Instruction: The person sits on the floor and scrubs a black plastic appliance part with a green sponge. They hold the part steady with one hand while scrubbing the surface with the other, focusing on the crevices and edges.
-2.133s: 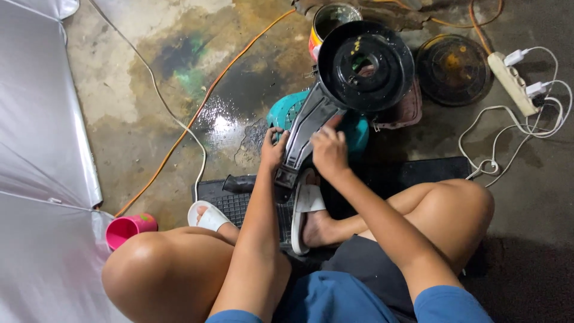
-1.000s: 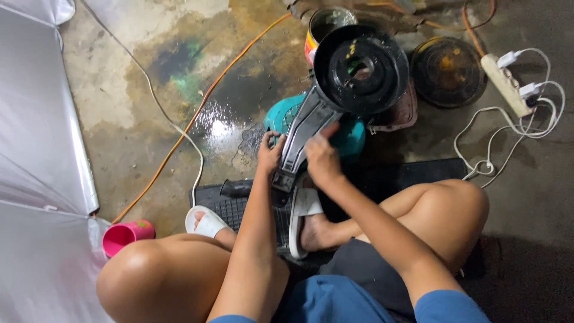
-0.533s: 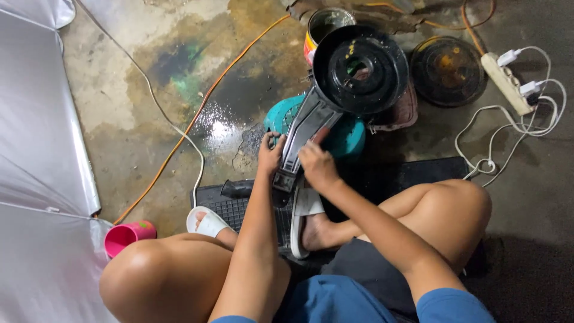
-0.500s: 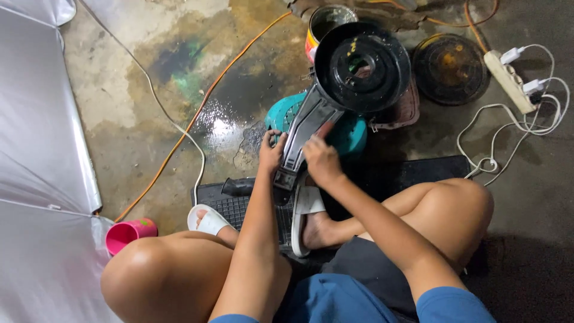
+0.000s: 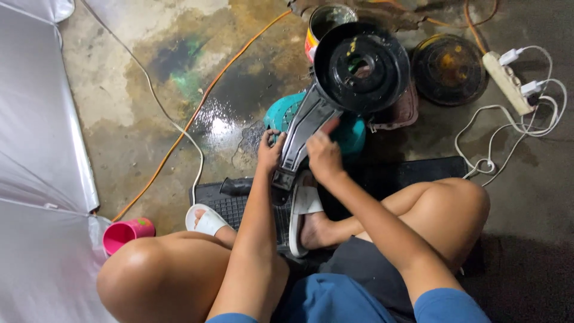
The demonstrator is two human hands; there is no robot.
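The person sits on a black mat (image 5: 412,170) and seems to be working on the neck of a black fan base (image 5: 359,66), which stands tilted over a teal tub (image 5: 281,113). The left hand (image 5: 270,152) closes around the neck's lower edge; the right hand (image 5: 323,152) presses on its face, fingers bent. The next move likely needs a steady hold. Free room is small: a paint can (image 5: 326,21) and a power strip (image 5: 508,75) lie near.

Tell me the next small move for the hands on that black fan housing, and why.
Probably keep the left hand braced on the edge of the black fan housing and slide the right hand further up its grey neck. The housing stands tilted over the teal tub, with only the left hand steadying it, and the right fingers are just resting on the neck.
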